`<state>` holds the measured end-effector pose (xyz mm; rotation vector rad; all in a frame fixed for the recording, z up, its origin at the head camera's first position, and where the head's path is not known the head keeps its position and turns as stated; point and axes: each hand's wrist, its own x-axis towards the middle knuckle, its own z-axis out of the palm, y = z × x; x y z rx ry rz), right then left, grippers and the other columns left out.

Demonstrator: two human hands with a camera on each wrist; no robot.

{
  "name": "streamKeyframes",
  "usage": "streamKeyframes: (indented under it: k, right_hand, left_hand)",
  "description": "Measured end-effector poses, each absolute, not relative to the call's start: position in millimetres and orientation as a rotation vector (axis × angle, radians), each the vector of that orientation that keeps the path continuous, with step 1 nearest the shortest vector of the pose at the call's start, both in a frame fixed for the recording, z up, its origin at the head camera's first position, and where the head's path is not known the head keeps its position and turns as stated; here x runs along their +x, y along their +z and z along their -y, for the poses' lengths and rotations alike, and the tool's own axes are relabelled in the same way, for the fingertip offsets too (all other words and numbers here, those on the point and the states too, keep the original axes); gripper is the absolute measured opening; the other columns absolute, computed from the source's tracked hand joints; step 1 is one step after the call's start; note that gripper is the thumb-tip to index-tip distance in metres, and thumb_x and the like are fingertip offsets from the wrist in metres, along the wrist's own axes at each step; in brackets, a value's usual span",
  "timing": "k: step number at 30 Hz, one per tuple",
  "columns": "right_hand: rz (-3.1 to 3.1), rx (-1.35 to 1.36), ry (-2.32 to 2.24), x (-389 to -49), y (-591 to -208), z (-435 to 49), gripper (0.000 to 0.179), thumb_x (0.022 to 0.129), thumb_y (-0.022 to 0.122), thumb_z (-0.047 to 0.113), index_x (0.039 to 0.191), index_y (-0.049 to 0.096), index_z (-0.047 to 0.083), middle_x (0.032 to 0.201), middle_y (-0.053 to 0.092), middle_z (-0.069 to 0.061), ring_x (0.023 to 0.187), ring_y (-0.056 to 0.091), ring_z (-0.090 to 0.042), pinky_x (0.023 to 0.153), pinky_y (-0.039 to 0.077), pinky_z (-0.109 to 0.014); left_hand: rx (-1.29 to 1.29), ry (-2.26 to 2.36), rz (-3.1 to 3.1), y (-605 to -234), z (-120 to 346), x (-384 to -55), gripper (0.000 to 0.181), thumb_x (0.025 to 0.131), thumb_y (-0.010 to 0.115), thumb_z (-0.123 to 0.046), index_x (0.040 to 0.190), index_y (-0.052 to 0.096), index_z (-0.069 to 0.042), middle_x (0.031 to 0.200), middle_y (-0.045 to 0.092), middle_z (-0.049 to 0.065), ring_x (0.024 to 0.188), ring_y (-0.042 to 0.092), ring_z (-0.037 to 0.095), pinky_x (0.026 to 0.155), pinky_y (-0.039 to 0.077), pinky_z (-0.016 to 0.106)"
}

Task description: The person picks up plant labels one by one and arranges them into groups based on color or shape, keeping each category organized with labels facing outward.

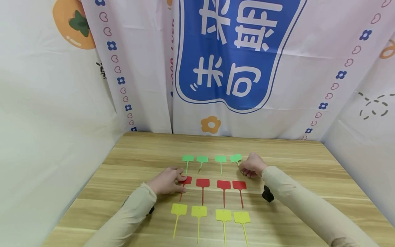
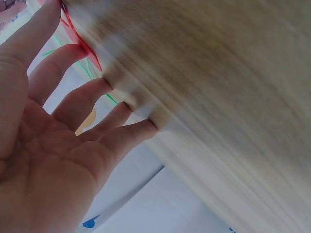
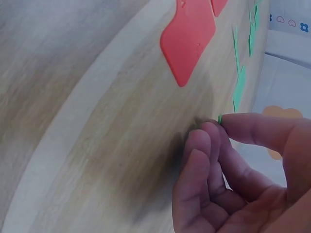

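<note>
My right hand (image 1: 253, 165) pinches the stem of the rightmost green plant label (image 1: 236, 157) between thumb and forefinger. In the right wrist view only a sliver of green (image 3: 219, 119) shows at the fingertips. My left hand (image 1: 166, 181) lies over the leftmost red plant label (image 1: 188, 179), its fingers spread. The left wrist view shows those fingertips touching the table, with the red label (image 2: 77, 36) by the thumb and forefinger. Part of that label is hidden by the hand.
Three more green labels (image 1: 220, 159) make up the back row. Beside the covered one lie other red labels (image 1: 223, 184), and several yellow labels (image 1: 223, 215) form the front row. The wooden table (image 1: 102, 192) meets printed cloth (image 1: 148, 113) at its back and sides.
</note>
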<state>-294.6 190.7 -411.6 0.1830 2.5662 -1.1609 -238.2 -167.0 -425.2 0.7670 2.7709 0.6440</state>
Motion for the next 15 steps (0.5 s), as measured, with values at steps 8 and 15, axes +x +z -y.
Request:
streamKeyframes:
  k: [8, 15]
  right_hand:
    - [-2.545, 0.187, -1.139, -296.4, -411.7, -184.6, 0.012, 0.08, 0.071, 0.005, 0.071, 0.071, -0.003, 0.06, 0.063, -0.009, 0.044, 0.052, -0.013, 0.04, 0.043, -0.023]
    - [-2.573, 0.174, -1.092, -297.4, -413.2, -182.0, 0.014, 0.079, 0.073, 0.006, 0.068, 0.07, -0.002, 0.06, 0.063, -0.01, 0.044, 0.052, -0.013, 0.04, 0.044, -0.024]
  left_hand:
    - [0.779, 0.636, -2.772, -426.6, 167.3, -238.8, 0.05, 0.084, 0.08, -0.033, 0.123, 0.068, -0.004, 0.145, 0.044, 0.023, 0.137, 0.031, 0.046, 0.109, 0.03, 0.055]
    - [0.786, 0.636, -2.772, -425.7, 167.3, -238.0, 0.051, 0.084, 0.08, -0.034, 0.124, 0.067, -0.004, 0.145, 0.044, 0.022, 0.137, 0.032, 0.045, 0.11, 0.03, 0.054]
